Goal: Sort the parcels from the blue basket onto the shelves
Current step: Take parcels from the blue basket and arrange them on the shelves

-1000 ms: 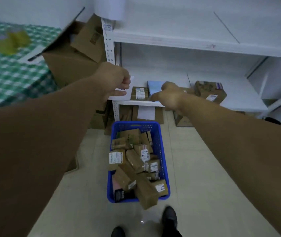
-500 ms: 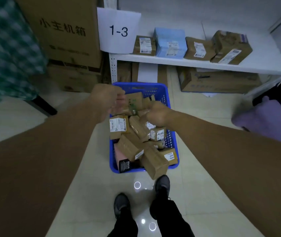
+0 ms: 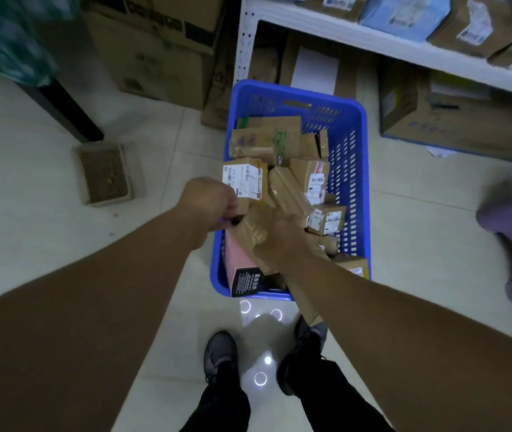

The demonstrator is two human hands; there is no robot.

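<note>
The blue basket point(image 3: 361, 182) stands on the pale tiled floor point(image 3: 45, 244) just above the middle of the view, heaped with brown parcels. At its 9 o'clock edge lies a labelled parcel point(image 3: 243, 182). Below that is a tape-wrapped parcel point(image 3: 252, 230), and a pink-and-black box point(image 3: 242, 271) stands on end in the near corner at 7 o'clock. The left hand point(image 3: 209, 204) is at the basket's left rim, its fingers curled under beside the labelled parcel, but I cannot tell if they hold anything. The right hand point(image 3: 281, 236) lies back-up over the heap, touching the tape-wrapped parcel. Its fingers are hidden, so its grip cannot be told. At 1 o'clock runs a white shelf point(image 3: 404, 46) bearing a light blue parcel point(image 3: 404, 14) among brown ones, with a cardboard box point(image 3: 435, 120) under it. Large cartons point(image 3: 161, 42) are stacked at 11 o'clock. A small tray point(image 3: 105, 173) of brown matter sits at 9 o'clock. The person's dark shoes point(image 3: 220, 353) are at 6 o'clock.
</note>
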